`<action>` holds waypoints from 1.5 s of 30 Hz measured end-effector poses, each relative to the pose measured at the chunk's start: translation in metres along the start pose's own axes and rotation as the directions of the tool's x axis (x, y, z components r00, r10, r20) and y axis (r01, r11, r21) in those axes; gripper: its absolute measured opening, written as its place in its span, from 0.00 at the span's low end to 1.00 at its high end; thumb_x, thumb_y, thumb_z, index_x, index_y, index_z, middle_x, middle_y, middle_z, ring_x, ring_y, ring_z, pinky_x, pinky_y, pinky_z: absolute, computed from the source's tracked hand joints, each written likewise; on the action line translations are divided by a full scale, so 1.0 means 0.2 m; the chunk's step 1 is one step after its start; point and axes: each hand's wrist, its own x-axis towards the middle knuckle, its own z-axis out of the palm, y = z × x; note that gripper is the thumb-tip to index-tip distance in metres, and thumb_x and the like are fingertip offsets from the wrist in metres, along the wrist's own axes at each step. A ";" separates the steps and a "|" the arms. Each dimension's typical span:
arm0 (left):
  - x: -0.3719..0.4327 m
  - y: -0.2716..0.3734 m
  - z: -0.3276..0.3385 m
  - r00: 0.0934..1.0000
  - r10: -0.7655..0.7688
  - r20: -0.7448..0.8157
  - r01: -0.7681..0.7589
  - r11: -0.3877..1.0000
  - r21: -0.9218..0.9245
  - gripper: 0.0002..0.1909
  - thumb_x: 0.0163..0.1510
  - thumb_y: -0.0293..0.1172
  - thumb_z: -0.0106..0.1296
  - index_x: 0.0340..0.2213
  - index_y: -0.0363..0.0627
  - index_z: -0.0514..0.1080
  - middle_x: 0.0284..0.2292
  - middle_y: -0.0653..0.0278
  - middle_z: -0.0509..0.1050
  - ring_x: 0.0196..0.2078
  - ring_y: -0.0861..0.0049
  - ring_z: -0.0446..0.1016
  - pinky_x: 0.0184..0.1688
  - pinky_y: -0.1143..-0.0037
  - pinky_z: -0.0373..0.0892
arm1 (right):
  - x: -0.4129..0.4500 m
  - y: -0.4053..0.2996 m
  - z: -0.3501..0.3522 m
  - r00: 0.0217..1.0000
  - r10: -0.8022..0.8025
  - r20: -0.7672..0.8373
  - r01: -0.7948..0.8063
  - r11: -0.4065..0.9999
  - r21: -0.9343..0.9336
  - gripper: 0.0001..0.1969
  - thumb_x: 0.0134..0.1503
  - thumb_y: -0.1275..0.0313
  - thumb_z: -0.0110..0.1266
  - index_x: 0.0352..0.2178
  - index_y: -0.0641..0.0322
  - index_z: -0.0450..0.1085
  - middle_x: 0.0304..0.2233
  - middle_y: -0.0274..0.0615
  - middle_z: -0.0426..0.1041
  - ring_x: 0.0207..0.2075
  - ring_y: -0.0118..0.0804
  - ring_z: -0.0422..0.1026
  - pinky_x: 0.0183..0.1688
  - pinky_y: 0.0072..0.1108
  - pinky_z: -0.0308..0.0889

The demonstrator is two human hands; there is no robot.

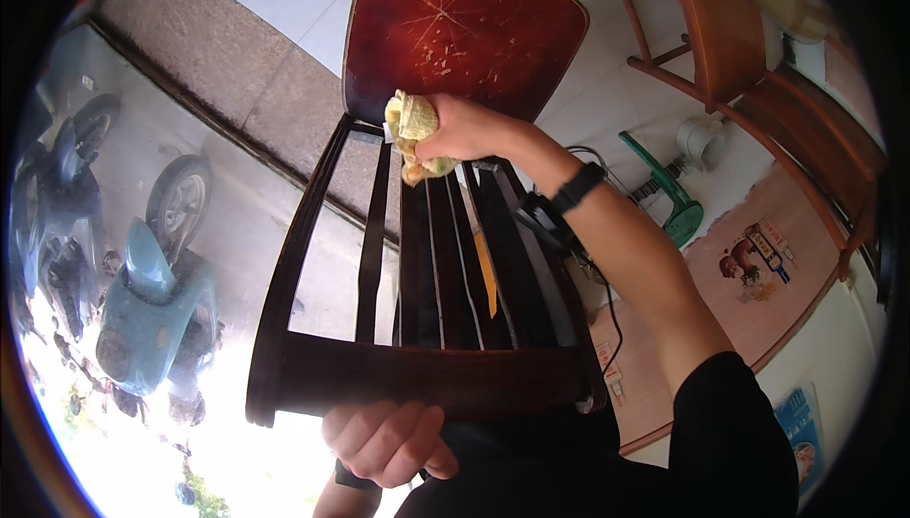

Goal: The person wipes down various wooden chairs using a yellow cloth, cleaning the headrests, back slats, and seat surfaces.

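A dark wooden chair with a slatted back stands before me. Its top rail [426,379] is nearest to me, and its red-brown seat [455,27] lies beyond the slats. Pale scratches and small light specks mark the seat. My right hand [462,127] grips a crumpled yellow cloth [416,120] where the slats meet the seat's near edge. A black band circles that wrist. Just on my side of the top rail, my left hand [391,443] is curled into a loose fist. Nothing shows in it, and I cannot tell whether it touches the rail.
Wooden chairs [721,27] stand at the upper right. Below them are a green object [682,216], a pale round container [700,141] and a pink printed tabletop [718,319]. A dark cable [615,319] hangs near my right arm. On the left, motor scooters [142,326] are parked past a floor strip.
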 end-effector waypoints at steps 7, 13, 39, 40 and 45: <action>0.02 0.00 -0.01 0.999 0.006 0.044 -0.005 0.999 -0.037 0.16 0.62 0.38 0.40 0.24 0.54 0.75 0.20 0.75 0.75 0.21 0.81 0.70 0.29 0.76 0.63 | -0.44 -0.45 0.28 0.953 -0.256 0.164 0.238 0.963 0.126 0.23 0.53 0.72 0.68 0.50 0.62 0.71 0.43 0.46 0.80 0.45 0.42 0.81 0.51 0.34 0.77; 0.01 -0.01 -0.01 1.000 0.003 0.011 -0.003 0.999 -0.032 0.15 0.61 0.38 0.41 0.25 0.53 0.75 0.20 0.75 0.75 0.22 0.80 0.71 0.29 0.76 0.63 | -0.40 -0.35 0.54 0.954 -0.275 0.124 0.282 0.959 -0.043 0.27 0.50 0.73 0.72 0.50 0.66 0.69 0.43 0.52 0.78 0.44 0.51 0.80 0.48 0.36 0.74; 0.01 -0.02 0.01 0.999 0.032 0.010 -0.032 0.999 -0.020 0.16 0.60 0.40 0.39 0.23 0.57 0.74 0.19 0.77 0.73 0.22 0.83 0.67 0.29 0.77 0.59 | 0.70 0.45 0.30 0.942 -0.061 -0.330 -0.152 0.799 -0.582 0.16 0.53 0.76 0.64 0.44 0.64 0.73 0.39 0.54 0.82 0.43 0.57 0.82 0.45 0.42 0.78; 0.01 -0.02 0.01 0.999 0.028 0.023 -0.028 1.000 -0.006 0.16 0.60 0.40 0.39 0.23 0.57 0.74 0.19 0.77 0.73 0.22 0.83 0.67 0.29 0.77 0.59 | 0.70 0.43 0.29 0.949 -0.036 -0.314 -0.160 0.802 -0.575 0.17 0.52 0.76 0.65 0.45 0.63 0.73 0.40 0.54 0.82 0.44 0.57 0.82 0.46 0.42 0.78; 0.01 -0.02 0.03 0.999 0.018 -0.051 -0.018 1.000 -0.003 0.15 0.57 0.40 0.41 0.22 0.57 0.75 0.19 0.78 0.73 0.21 0.84 0.67 0.30 0.77 0.59 | 0.62 0.33 0.26 0.972 0.031 -0.234 -0.162 0.807 -0.567 0.16 0.54 0.73 0.63 0.45 0.63 0.77 0.42 0.53 0.82 0.45 0.54 0.82 0.48 0.39 0.77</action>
